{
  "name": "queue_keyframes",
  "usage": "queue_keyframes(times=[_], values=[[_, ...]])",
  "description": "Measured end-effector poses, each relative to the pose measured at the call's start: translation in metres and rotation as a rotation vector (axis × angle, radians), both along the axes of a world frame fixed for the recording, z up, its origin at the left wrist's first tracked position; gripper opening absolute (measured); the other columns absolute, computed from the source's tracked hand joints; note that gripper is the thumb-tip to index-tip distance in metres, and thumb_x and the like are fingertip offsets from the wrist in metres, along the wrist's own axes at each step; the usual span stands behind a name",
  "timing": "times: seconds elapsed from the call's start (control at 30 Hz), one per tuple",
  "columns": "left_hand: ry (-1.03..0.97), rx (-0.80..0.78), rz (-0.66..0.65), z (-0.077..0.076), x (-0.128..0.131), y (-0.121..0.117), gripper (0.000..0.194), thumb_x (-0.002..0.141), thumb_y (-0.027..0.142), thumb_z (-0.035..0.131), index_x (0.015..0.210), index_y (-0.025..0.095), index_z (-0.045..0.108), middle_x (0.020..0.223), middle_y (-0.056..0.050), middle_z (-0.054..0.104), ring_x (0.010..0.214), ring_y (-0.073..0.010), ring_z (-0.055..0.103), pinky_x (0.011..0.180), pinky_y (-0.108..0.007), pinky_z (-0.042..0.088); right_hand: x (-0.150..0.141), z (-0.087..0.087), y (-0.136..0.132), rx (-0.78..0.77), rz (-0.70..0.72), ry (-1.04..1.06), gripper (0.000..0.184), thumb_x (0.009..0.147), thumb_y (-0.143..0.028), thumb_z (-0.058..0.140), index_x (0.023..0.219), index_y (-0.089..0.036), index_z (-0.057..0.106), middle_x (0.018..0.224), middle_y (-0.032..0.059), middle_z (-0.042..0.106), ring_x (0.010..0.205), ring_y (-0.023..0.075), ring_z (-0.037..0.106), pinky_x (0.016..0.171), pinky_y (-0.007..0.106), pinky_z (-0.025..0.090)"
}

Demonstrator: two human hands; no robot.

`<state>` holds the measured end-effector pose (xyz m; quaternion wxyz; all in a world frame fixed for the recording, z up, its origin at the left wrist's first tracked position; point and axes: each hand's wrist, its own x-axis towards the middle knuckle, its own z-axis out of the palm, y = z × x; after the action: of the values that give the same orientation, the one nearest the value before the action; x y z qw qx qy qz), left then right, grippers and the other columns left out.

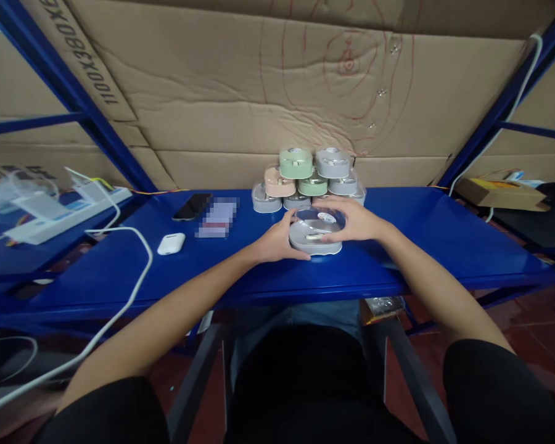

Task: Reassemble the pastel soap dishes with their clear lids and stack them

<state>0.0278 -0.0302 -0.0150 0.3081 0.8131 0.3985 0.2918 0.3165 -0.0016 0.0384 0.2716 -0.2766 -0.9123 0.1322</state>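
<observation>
A round grey case [315, 235] with a clear lid lies on the blue shelf top [425, 228] right in front of me. My left hand [277, 239] grips its left side, thumb along the front edge. My right hand [351, 221] wraps over its right side and top, fingers curled on the lid. Just behind the case stands a stack of several similar cases [305, 180] in grey, green and peach, piled in tiers against the cardboard.
A white earbud case [171, 243], a black phone [192, 206] and a blurred card [217, 217] lie to the left. A white power strip [65, 213] with cables sits farther left. A cardboard box [499, 192] rests at right. Cardboard wall [240, 92] behind.
</observation>
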Motion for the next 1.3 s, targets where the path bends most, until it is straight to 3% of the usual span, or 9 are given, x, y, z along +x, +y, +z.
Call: queue_keyframes(times=[0.13,0.37,0.57,1.03,1.13,1.3], values=[[-0.019,-0.028,0.005,-0.003,-0.001,0.003,0.147,0.062,0.054,0.108,0.18,0.022,0.025,0.168,-0.026,0.062,0.158,-0.0492,0.058,0.132,-0.071,0.044,-0.006,-0.008,0.001,-0.002,0.048,-0.054,0.084,0.08,-0.066,0.094,0.154,-0.03,0.075,0.144,0.012,0.077,0.137,0.0411,0.071,0.122,0.064,0.054],[0.007,-0.037,0.027,-0.007,0.0,0.007,0.152,0.06,0.055,0.107,0.181,0.018,0.024,0.167,-0.029,0.061,0.161,-0.0518,0.054,0.133,-0.072,0.041,-0.013,-0.013,-0.004,-0.034,0.068,-0.097,0.08,0.086,-0.066,0.091,0.156,-0.032,0.073,0.143,0.0121,0.076,0.132,0.0397,0.071,0.117,0.063,0.058],[0.029,0.02,0.027,-0.005,0.0,0.005,0.14,0.063,0.056,0.105,0.178,0.019,0.032,0.163,-0.028,0.065,0.158,-0.0518,0.057,0.128,-0.073,0.047,-0.009,-0.01,-0.003,-0.1,0.036,-0.113,0.087,0.081,-0.07,0.095,0.157,-0.036,0.071,0.149,0.0097,0.076,0.138,0.0412,0.071,0.12,0.065,0.057],[0.082,0.04,0.026,0.0,0.001,0.003,0.137,0.063,0.059,0.105,0.175,0.018,0.037,0.177,-0.028,0.051,0.163,-0.0513,0.052,0.133,-0.068,0.044,-0.011,-0.02,-0.004,-0.076,0.075,-0.088,0.086,0.087,-0.069,0.09,0.162,-0.034,0.066,0.148,0.0118,0.074,0.135,0.0383,0.071,0.118,0.061,0.059],[0.088,0.058,0.015,0.001,0.0,0.002,0.135,0.064,0.06,0.104,0.174,0.017,0.039,0.177,-0.029,0.05,0.163,-0.0509,0.052,0.134,-0.067,0.044,-0.008,-0.025,-0.008,-0.078,0.026,-0.109,0.088,0.088,-0.07,0.087,0.166,-0.034,0.062,0.141,0.012,0.074,0.13,0.0382,0.072,0.116,0.061,0.061],[0.102,0.026,0.003,0.005,0.001,-0.003,0.123,0.075,0.063,0.097,0.174,0.02,0.039,0.161,-0.023,0.068,0.156,-0.0463,0.06,0.132,-0.065,0.044,0.024,-0.025,-0.034,-0.051,-0.121,-0.169,0.092,0.088,-0.074,0.085,0.166,-0.032,0.062,0.124,0.0124,0.07,0.112,0.0374,0.075,0.103,0.058,0.065]])
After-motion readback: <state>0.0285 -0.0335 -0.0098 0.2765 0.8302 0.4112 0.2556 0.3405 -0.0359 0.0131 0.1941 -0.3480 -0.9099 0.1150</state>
